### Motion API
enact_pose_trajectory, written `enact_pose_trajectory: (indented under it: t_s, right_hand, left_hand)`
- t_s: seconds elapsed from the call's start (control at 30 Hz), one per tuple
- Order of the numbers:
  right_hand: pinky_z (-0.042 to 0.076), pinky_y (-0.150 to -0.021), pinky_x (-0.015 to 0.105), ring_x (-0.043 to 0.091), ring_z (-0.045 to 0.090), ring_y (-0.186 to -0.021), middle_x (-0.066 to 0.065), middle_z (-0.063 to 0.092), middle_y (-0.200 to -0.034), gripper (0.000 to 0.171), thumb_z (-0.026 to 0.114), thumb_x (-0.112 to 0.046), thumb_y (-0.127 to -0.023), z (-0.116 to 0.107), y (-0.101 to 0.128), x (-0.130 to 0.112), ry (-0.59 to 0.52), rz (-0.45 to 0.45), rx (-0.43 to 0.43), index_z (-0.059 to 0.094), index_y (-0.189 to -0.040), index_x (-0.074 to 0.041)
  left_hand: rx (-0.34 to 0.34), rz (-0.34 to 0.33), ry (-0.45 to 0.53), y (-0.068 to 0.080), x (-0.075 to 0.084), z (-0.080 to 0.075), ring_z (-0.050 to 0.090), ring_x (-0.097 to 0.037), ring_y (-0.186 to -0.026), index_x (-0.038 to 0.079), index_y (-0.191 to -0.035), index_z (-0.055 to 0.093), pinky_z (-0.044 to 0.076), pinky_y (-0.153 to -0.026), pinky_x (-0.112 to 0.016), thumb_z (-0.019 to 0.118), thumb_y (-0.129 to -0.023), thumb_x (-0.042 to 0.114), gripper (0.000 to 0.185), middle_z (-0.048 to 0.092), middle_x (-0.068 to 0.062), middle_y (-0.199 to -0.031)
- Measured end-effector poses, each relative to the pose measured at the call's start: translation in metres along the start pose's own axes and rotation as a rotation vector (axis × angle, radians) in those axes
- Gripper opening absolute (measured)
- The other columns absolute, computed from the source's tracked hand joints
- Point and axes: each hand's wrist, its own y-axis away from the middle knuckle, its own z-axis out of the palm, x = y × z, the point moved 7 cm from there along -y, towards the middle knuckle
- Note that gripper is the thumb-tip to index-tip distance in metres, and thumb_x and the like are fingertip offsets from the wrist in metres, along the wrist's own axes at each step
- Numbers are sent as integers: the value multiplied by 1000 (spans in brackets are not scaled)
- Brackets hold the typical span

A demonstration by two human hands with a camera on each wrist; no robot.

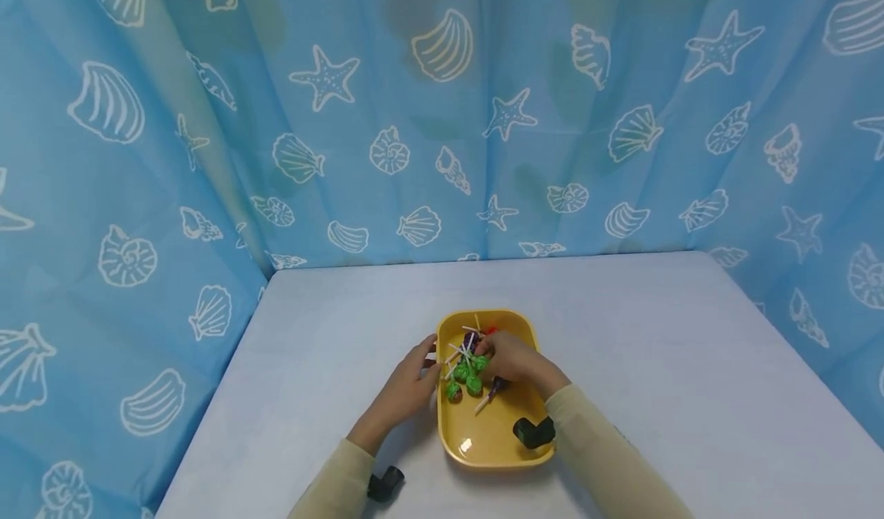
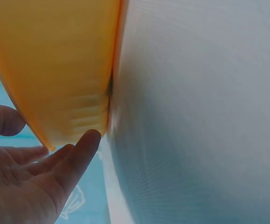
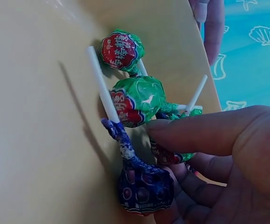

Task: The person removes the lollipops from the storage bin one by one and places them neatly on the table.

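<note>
In the yellow tray [image 1: 493, 450] lies a cluster of lollipops with white sticks. Several have green wrappers with red labels, such as this green lollipop [image 3: 139, 100]; a dark purple lollipop [image 3: 146, 189] lies beside them. My right hand [image 1: 509, 356] reaches into the tray, thumb and fingers around a green-wrapped lollipop [image 3: 172, 156] that the thumb partly hides. My left hand [image 1: 412, 385] is at the tray's left side, its fingers extended along the outer wall and fingertips right at the rim in the left wrist view.
The tray stands on a white-covered table [image 1: 331, 335]. A blue curtain [image 1: 442, 120] with shell and starfish prints surrounds it at the back and sides. A red-wrapped lollipop [image 1: 492, 330] lies at the tray's far end. Black wrist devices [image 1: 387, 484] sit at both sleeves.
</note>
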Motion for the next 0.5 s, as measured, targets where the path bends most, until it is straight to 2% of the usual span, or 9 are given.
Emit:
enact_pose_trajectory:
  t_s: [0.5]
  right_hand:
    - [54,-73,30,18,53,-81,4,63,-92,30,76,7,-72,-3,4,-4,-40,-50,16,69,-101,0]
  left_hand:
    - [3,-38,13,-1,2,1,55,-40,-128,-1,-158,29,45,-110,-54,45,-105,15,57,48,-23,-148]
